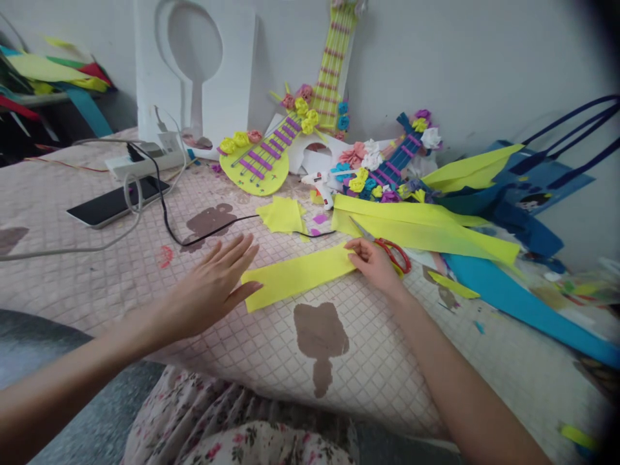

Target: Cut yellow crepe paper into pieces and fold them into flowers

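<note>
Yellow strip (300, 276) pinched at one end

A floral garment (242, 445) fills the bottom of the frame, below the quilted table cover (261, 355). At the centre, the yellow strip lies slantwise across the cover. The right hand (372, 263) has thumb and fingers together on the strip's right end; the left hand (217, 281) is spread, fingers extended, its thumb over the left end (whether it presses down, I cannot tell). Just beside the right hand lie red-handled scissors (383, 244). Farther up, right of centre, are larger yellow sheets (416, 226), with a white glue gun (320, 186) near their left end. Beyond, at upper centre, a yellow paper guitar (256, 166) trimmed with flowers stands beside a white board (237, 71) with a rounded cutout, upper left.
</note>
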`<state>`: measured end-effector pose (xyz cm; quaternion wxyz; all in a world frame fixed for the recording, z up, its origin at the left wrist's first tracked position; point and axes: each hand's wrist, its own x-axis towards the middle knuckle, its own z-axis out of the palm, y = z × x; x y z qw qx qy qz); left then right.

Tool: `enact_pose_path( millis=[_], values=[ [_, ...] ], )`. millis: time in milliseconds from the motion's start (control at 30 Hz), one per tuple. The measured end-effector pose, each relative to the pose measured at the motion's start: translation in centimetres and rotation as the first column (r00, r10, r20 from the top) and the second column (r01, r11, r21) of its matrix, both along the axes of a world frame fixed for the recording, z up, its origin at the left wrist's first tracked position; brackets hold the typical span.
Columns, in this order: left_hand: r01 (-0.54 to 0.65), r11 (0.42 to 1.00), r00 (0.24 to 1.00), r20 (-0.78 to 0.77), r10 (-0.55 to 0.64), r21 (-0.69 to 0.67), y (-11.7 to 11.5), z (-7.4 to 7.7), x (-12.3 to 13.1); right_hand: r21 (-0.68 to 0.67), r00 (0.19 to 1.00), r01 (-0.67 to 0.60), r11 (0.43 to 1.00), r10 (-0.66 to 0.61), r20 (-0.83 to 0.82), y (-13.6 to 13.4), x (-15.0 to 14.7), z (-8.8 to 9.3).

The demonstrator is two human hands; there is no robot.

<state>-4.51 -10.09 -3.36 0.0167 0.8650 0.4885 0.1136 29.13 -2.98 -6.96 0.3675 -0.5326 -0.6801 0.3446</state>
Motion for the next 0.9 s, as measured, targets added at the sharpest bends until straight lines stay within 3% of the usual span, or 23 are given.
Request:
enact_pose_path(
  millis=[100,200,300,433,567,733,900],
  values=[
    [0.082,0.995,0.994,0.083,-0.077,-0.054,2.7,1.9,2.3,0.046,0.999,-0.019,0.999,0.022,-0.048,-0.3,-0.3,0.4],
    [0.126,0.981,0.974,0.208,-0.093,-0.151,5.9,2.8,4.9,0.115,0.996,-0.027,0.993,0.037,-0.084,-0.5,-0.6,0.7],
    [0.23,0.923,0.916,0.39,-0.098,-0.309,9.0,2.2,7.5,0.164,0.993,-0.011,0.986,0.029,-0.111,-0.7,-1.0,0.8],
    [0.352,0.766,0.797,0.601,0.056,-0.538,11.8,0.2,10.2,0.19,0.989,0.007,0.982,0.021,-0.145,-0.8,-1.3,0.9],
    [0.428,0.64,0.717,0.671,0.19,-0.638,12.4,-1.0,10.9,0.191,0.982,0.032,0.981,0.004,-0.187,-0.9,-1.3,1.2],
    [0.456,0.577,0.749,0.642,0.161,-0.677,12.0,-1.2,9.5,0.173,0.957,0.101,0.98,-0.048,-0.286,-0.6,-0.5,1.7],
    [0.477,0.457,0.747,0.62,0.239,-0.751,12.3,-1.2,8.2,0.15,0.901,0.257,0.955,-0.18,-0.394,0.2,1.3,2.2]
  ],
)
